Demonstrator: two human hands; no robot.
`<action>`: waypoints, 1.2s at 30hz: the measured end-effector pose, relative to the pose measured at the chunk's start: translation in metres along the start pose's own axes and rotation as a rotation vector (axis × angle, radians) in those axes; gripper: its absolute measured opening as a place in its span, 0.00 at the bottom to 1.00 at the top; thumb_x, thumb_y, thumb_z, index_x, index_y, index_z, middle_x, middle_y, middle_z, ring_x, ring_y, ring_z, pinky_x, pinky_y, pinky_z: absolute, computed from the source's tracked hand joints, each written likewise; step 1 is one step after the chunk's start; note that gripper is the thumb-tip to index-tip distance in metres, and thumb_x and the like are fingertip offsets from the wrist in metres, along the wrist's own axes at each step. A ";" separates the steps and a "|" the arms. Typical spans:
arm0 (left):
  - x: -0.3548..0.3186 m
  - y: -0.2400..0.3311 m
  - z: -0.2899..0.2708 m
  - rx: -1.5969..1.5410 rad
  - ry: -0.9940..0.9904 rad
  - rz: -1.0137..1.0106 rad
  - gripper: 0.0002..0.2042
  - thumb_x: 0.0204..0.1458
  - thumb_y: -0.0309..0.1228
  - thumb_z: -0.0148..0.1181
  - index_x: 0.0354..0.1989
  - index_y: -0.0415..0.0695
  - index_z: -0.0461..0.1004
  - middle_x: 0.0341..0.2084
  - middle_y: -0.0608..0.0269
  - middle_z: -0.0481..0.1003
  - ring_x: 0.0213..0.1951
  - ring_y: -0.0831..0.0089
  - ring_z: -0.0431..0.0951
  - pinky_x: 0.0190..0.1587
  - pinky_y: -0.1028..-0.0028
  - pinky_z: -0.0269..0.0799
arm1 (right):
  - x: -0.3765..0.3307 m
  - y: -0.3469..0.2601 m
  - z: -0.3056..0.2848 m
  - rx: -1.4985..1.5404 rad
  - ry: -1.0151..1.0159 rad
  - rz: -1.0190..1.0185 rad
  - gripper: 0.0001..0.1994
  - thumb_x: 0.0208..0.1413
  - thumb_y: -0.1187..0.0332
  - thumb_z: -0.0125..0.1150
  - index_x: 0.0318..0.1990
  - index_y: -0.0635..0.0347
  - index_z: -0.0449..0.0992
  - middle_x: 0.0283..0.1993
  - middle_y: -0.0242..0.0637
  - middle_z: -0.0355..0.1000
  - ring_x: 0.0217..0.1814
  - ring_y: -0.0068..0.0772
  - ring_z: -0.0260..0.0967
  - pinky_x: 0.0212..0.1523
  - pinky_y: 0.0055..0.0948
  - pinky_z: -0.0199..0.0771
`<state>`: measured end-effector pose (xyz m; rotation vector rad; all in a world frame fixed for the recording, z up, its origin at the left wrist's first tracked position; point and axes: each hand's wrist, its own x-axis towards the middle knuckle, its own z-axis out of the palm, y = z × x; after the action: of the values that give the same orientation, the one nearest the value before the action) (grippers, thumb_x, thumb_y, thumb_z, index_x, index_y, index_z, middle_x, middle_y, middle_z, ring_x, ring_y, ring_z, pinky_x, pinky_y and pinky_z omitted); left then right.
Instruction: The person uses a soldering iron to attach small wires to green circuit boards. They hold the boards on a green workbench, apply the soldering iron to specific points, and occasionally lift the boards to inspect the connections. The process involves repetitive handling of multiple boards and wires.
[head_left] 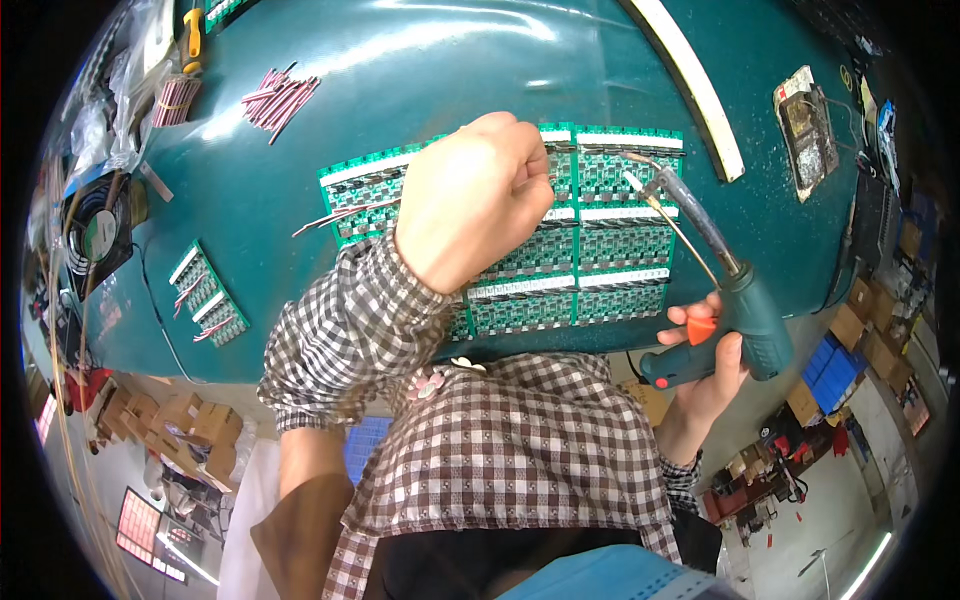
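My left hand point(478, 195) is closed in a fist over a panel of green circuit boards point(610, 250) on the teal table point(400, 80). It pinches thin red and white wires point(345, 212) that trail out to the left across the boards. My right hand point(705, 365) grips the handle of a teal soldering gun point(735, 300) with an orange trigger. The gun's metal tip point(640, 165) reaches over the upper right boards, close to my left fist.
A bundle of red wires point(278, 100) lies at the upper left. A small strip of green boards point(208, 292) sits near the table's left edge, beside a black fan point(98, 232). A soldering sponge holder point(808, 130) stands at the right. Cardboard boxes point(170, 425) lie on the floor below.
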<state>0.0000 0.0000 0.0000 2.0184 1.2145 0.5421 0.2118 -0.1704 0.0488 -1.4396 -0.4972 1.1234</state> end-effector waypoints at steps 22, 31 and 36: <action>0.005 -0.002 -0.002 -0.026 -0.025 -0.025 0.03 0.36 0.24 0.58 0.19 0.41 0.70 0.15 0.63 0.67 0.19 0.71 0.68 0.23 0.73 0.65 | -0.001 -0.004 0.011 -0.097 0.027 0.123 0.21 0.53 0.66 0.56 0.47 0.78 0.66 0.31 0.47 0.71 0.30 0.40 0.74 0.28 0.33 0.81; 0.006 -0.003 0.000 -0.036 -0.024 -0.013 0.03 0.35 0.24 0.58 0.19 0.41 0.70 0.16 0.63 0.67 0.19 0.70 0.68 0.23 0.73 0.65 | 0.000 -0.006 0.015 -0.184 0.022 0.111 0.21 0.51 0.65 0.59 0.46 0.78 0.67 0.29 0.46 0.71 0.27 0.37 0.73 0.28 0.33 0.80; 0.006 -0.002 0.000 -0.036 -0.014 -0.011 0.04 0.35 0.23 0.58 0.19 0.41 0.69 0.15 0.63 0.66 0.19 0.70 0.68 0.23 0.73 0.65 | 0.000 -0.006 0.016 -0.189 0.028 0.105 0.21 0.50 0.66 0.60 0.45 0.77 0.68 0.28 0.45 0.71 0.26 0.36 0.73 0.27 0.33 0.80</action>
<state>0.0012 0.0056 -0.0014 1.9811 1.1984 0.5395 0.1999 -0.1603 0.0567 -1.6602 -0.5238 1.1619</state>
